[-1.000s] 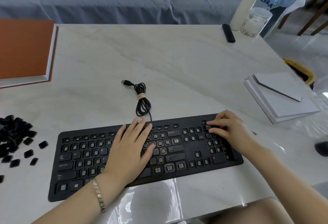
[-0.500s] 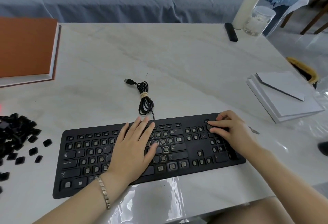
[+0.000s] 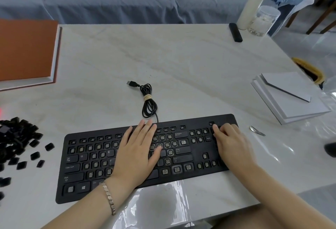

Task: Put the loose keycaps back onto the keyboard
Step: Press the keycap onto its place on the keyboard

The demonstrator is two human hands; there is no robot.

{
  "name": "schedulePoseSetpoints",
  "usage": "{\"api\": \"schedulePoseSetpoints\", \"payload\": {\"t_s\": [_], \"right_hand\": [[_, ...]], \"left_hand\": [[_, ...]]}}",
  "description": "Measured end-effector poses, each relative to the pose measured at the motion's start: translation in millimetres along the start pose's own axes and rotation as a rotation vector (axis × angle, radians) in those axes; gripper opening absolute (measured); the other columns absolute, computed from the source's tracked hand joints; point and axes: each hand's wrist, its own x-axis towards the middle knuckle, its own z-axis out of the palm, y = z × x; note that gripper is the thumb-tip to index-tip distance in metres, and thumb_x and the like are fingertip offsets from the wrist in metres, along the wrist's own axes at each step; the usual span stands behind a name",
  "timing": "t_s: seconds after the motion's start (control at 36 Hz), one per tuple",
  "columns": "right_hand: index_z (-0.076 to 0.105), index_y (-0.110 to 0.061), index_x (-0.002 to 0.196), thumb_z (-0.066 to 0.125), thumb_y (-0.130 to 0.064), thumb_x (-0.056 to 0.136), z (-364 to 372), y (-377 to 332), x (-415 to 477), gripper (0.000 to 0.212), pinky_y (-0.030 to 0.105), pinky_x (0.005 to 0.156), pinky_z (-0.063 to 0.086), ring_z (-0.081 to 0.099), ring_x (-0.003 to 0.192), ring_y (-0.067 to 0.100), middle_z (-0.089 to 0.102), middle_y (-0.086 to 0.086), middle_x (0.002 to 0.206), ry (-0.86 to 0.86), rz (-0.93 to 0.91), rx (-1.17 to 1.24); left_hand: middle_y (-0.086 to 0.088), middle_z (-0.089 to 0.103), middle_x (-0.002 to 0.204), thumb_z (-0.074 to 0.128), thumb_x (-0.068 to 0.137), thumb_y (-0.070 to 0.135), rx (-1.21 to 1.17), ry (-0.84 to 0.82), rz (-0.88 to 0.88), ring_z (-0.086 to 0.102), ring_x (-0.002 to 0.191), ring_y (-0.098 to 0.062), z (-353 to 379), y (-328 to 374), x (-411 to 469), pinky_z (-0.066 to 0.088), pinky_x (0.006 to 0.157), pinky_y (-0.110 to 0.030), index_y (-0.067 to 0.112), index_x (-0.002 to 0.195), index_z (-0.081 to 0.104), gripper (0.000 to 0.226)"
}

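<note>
Head view: left hand (image 3: 138, 154) and right hand (image 3: 231, 143) rest on keyboard (image 3: 196, 120).

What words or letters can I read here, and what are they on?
All on seated keycaps of the keyboard:
"Backspace"
"Enter"
"Caps Lock"
"Tab"
"Shift"
"Q"
"R"
"F"
"Pg Dn"
Other key legends: too blurred to read.
Bottle, book, loose keycaps: no legible text.

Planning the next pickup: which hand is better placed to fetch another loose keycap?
Left, probably. The left hand lies flat on the middle of the keyboard, nearer the loose keycaps piled to its left; the right hand is at the far right end, farthest from them.
</note>
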Motion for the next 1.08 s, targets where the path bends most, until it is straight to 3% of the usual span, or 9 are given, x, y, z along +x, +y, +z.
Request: {"api": "schedulePoseSetpoints", "payload": {"t_s": [0.06,0.28,0.58,0.64,0.69,0.75,0.86,0.97,1.08], "right_hand": [[0.071,-0.001,0.095,0.068,-0.002,0.073,-0.1,1.2,-2.0,0.022,0.027,0.04,0.039,0.053,0.056,0.029,0.052,0.009,0.067,0.007,0.02,0.047],[0.07,-0.008,0.105,0.04,-0.028,0.086,-6.6,2.6,-6.5,0.041,0.03,0.05,0.044,0.05,0.059,0.025,0.048,0.004,0.071,-0.074,0.065,0.112],[0.072,-0.012,0.101,0.048,-0.028,0.084,-15.7,-9.0,-4.8,0.033,0.033,0.049,0.045,0.053,0.06,0.027,0.047,0.002,0.068,-0.187,0.158,0.036],[0.072,-0.012,0.103,0.061,-0.018,0.085,-20.1,-15.1,0.4,0.023,0.036,0.057,0.046,0.054,0.067,0.03,0.05,0.005,0.072,-0.23,0.207,0.007],[0.067,-0.014,0.114,0.055,-0.021,0.091,-25.2,-26.8,8.0,0.027,0.038,0.073,0.045,0.054,0.086,0.03,0.055,0.007,0.088,-0.314,0.257,0.007],[0.063,-0.018,0.12,0.046,-0.027,0.095,-30.3,-44.5,15.1,0.031,0.034,0.082,0.043,0.051,0.101,0.025,0.055,0.004,0.102,-0.366,0.274,0.082],[0.066,-0.021,0.114,0.047,-0.027,0.094,-36.7,-97.5,29.8,0.028,0.027,0.086,0.043,0.054,0.103,0.015,0.057,-0.003,0.107,-0.44,0.209,0.321],[0.068,-0.023,0.108,0.049,-0.027,0.093,-38.3,-161.2,43.9,0.024,0.024,0.088,0.042,0.055,0.1,0.012,0.061,-0.005,0.104,-0.551,0.082,0.494],[0.069,-0.019,0.102,0.047,-0.027,0.094,-35.6,-221.8,54.0,0.025,0.027,0.086,0.042,0.055,0.098,0.012,0.063,-0.004,0.101,-0.621,-0.08,0.53]], "left_hand": [[-0.007,0.052,0.137,0.037,0.089,0.041,-0.005,-0.005,-0.002,0.036,0.132,-0.017,-0.5,0.0,0.0,0.025,0.108,-0.039,0.008,0.127,0.056,0.054],[-0.006,0.05,0.139,0.037,0.09,0.041,-0.038,-0.029,-0.011,0.034,0.133,-0.017,-0.1,-1.4,-0.7,0.023,0.109,-0.039,0.008,0.134,0.049,0.056],[-0.005,0.051,0.139,0.036,0.089,0.043,-0.058,-0.124,-0.021,0.038,0.133,-0.018,-7.0,-0.2,-0.4,0.022,0.109,-0.037,0.009,0.132,0.051,0.056],[-0.003,0.045,0.144,0.03,0.09,0.046,-0.081,-0.147,-0.011,0.032,0.137,-0.014,-12.2,-1.0,-0.8,0.013,0.112,-0.031,0.012,0.137,0.046,0.061],[0.005,0.028,0.153,0.02,0.09,0.05,-0.135,-0.123,0.02,0.014,0.141,-0.004,-19.6,-4.2,-2.9,-0.005,0.113,-0.018,0.018,0.145,0.032,0.065],[0.009,0.02,0.155,0.029,0.097,0.042,-0.202,-0.109,0.041,0.006,0.142,0.001,-25.0,-13.1,-9.1,-0.01,0.109,-0.013,0.022,0.147,0.027,0.054],[0.007,0.04,0.145,0.047,0.095,0.024,-0.301,-0.056,-0.063,0.031,0.137,-0.008,-49.5,-38.2,-32.8,0.009,0.111,-0.019,0.02,0.137,0.046,0.042],[-0.001,0.06,0.121,0.061,0.087,0.01,-0.251,0.037,-0.243,0.056,0.112,-0.02,-69.7,-83.6,-71.4,0.042,0.099,-0.036,0.011,0.12,0.062,0.033],[0.005,0.056,0.102,0.07,0.081,0.012,-0.161,0.068,-0.426,0.055,0.092,-0.014,-93.2,-125.9,-114.1,0.041,0.08,-0.028,0.011,0.106,0.066,0.025]]}}
